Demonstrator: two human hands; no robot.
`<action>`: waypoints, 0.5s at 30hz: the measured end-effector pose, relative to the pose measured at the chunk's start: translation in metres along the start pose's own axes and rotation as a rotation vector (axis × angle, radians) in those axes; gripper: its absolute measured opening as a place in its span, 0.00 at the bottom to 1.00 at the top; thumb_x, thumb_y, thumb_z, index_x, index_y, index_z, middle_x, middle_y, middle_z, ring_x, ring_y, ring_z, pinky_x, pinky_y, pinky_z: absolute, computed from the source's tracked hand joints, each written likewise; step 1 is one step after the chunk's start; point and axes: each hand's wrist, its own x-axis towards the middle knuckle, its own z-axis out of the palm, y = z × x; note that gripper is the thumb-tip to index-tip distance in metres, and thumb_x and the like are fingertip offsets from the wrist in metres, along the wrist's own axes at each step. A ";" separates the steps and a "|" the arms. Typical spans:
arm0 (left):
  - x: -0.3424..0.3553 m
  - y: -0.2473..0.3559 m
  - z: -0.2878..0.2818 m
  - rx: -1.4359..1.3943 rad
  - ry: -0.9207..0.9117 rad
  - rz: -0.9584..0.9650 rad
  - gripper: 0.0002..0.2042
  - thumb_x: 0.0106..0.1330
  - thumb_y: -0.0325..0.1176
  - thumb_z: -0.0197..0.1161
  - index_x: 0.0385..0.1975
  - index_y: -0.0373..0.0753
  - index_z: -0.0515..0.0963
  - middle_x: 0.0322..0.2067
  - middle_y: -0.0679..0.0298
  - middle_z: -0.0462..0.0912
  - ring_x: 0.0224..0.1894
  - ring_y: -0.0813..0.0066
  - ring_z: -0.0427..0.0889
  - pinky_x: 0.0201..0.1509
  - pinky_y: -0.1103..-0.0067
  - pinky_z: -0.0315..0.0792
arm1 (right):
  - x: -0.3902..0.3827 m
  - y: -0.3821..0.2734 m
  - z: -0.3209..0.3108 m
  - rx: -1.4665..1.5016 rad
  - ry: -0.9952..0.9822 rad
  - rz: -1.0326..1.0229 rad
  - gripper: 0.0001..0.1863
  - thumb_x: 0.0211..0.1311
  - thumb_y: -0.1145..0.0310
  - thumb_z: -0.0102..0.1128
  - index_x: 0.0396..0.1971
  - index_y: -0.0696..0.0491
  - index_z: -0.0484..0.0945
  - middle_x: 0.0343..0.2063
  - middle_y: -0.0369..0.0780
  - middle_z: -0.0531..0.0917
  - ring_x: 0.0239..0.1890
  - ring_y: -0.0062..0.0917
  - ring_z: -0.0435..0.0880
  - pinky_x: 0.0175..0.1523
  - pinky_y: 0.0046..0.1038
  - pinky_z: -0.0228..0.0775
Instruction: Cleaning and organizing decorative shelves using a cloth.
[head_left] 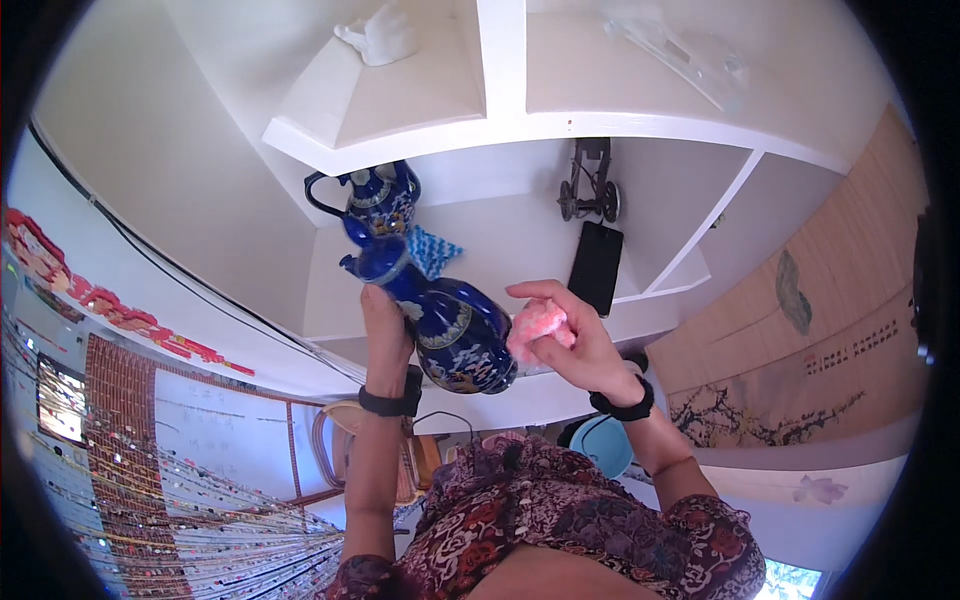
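In the head view, the blue jug (pixel 462 338) is at the middle of the frame, held tilted in front of the shelf (pixel 500 222) rather than standing on it. The left hand (pixel 384 318) grips it by the neck; the right hand (pixel 580 345) pinches a crumpled pink cloth (pixel 540 325) at the jug's right side, though whether it presses on the surface I cannot tell.

This looks like wiping partway through: the jug is in hand and the cloth is at its side, while setting the jug down is not yet done. How much of its surface is clean cannot be told. At the upper left of centre, a second jug (pixel 384 208) stands on the shelf near a blue patterned cloth (pixel 432 251); nothing shows whether it has been wiped.
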 end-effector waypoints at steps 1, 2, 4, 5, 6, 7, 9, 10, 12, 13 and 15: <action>0.000 0.000 0.002 0.102 -0.039 0.033 0.17 0.67 0.49 0.49 0.29 0.40 0.72 0.19 0.70 0.73 0.20 0.83 0.73 0.21 0.86 0.65 | 0.003 -0.008 0.000 0.031 -0.068 -0.036 0.23 0.50 0.78 0.56 0.50 0.58 0.68 0.34 0.37 0.77 0.39 0.20 0.77 0.47 0.22 0.69; 0.002 -0.005 0.002 0.162 -0.046 0.069 0.17 0.67 0.48 0.49 0.24 0.40 0.72 0.13 0.73 0.69 0.13 0.87 0.66 0.15 0.87 0.57 | 0.006 -0.014 -0.001 0.033 -0.068 -0.037 0.23 0.50 0.78 0.56 0.50 0.58 0.68 0.34 0.37 0.77 0.39 0.20 0.77 0.47 0.22 0.69; 0.006 -0.006 0.001 0.177 -0.060 0.093 0.17 0.67 0.47 0.49 0.24 0.40 0.72 0.13 0.73 0.68 0.13 0.87 0.64 0.15 0.87 0.56 | 0.012 -0.022 -0.002 -0.343 -0.154 -0.028 0.19 0.47 0.81 0.55 0.44 0.59 0.72 0.33 0.39 0.77 0.37 0.25 0.77 0.46 0.23 0.68; 0.009 -0.007 0.000 0.191 -0.073 0.115 0.17 0.67 0.46 0.49 0.24 0.40 0.72 0.12 0.73 0.67 0.12 0.87 0.62 0.14 0.86 0.55 | 0.012 -0.019 -0.002 -0.342 -0.154 -0.031 0.19 0.47 0.81 0.55 0.44 0.59 0.72 0.33 0.39 0.77 0.37 0.25 0.77 0.46 0.23 0.68; 0.014 -0.009 -0.003 0.191 -0.078 0.116 0.17 0.67 0.46 0.49 0.24 0.40 0.72 0.12 0.73 0.67 0.12 0.87 0.62 0.14 0.86 0.55 | 0.013 -0.013 -0.004 -0.331 -0.173 -0.078 0.18 0.46 0.81 0.55 0.41 0.59 0.72 0.33 0.40 0.76 0.35 0.27 0.77 0.44 0.23 0.67; 0.021 -0.012 -0.008 0.252 -0.109 0.069 0.15 0.67 0.45 0.49 0.32 0.37 0.73 0.22 0.69 0.73 0.22 0.83 0.70 0.25 0.82 0.64 | 0.013 -0.007 -0.005 -0.321 -0.193 -0.124 0.17 0.44 0.82 0.55 0.38 0.59 0.73 0.32 0.41 0.76 0.34 0.29 0.77 0.42 0.24 0.67; 0.033 -0.015 -0.012 0.314 -0.142 0.023 0.16 0.68 0.43 0.49 0.40 0.35 0.73 0.31 0.65 0.78 0.32 0.78 0.77 0.36 0.79 0.73 | 0.015 0.006 -0.001 -0.317 -0.146 -0.204 0.16 0.43 0.82 0.55 0.38 0.59 0.72 0.31 0.41 0.75 0.33 0.29 0.76 0.40 0.24 0.66; 0.038 -0.016 -0.012 0.329 -0.195 0.047 0.16 0.68 0.43 0.49 0.40 0.35 0.74 0.31 0.65 0.78 0.32 0.79 0.77 0.37 0.79 0.73 | 0.015 0.010 0.001 -0.312 -0.101 -0.282 0.16 0.43 0.83 0.55 0.37 0.58 0.71 0.29 0.40 0.75 0.31 0.29 0.76 0.39 0.24 0.66; 0.048 -0.018 -0.009 0.344 -0.252 0.071 0.16 0.68 0.43 0.49 0.40 0.35 0.74 0.31 0.65 0.78 0.33 0.79 0.77 0.38 0.79 0.73 | 0.013 0.015 0.004 -0.271 -0.086 -0.232 0.14 0.44 0.84 0.53 0.35 0.59 0.72 0.29 0.39 0.74 0.31 0.25 0.76 0.38 0.22 0.66; 0.053 -0.019 -0.006 0.325 -0.276 0.088 0.16 0.69 0.43 0.49 0.40 0.34 0.74 0.31 0.65 0.78 0.33 0.79 0.77 0.39 0.80 0.72 | 0.012 0.018 0.006 -0.228 -0.072 -0.180 0.12 0.45 0.85 0.51 0.33 0.59 0.72 0.29 0.38 0.74 0.30 0.20 0.76 0.37 0.20 0.66; 0.062 -0.022 0.002 0.302 -0.304 0.105 0.16 0.69 0.42 0.48 0.40 0.34 0.73 0.31 0.65 0.78 0.33 0.79 0.77 0.39 0.81 0.72 | 0.012 0.026 0.008 -0.224 -0.036 -0.193 0.12 0.46 0.85 0.50 0.33 0.58 0.72 0.30 0.37 0.74 0.30 0.19 0.75 0.36 0.19 0.66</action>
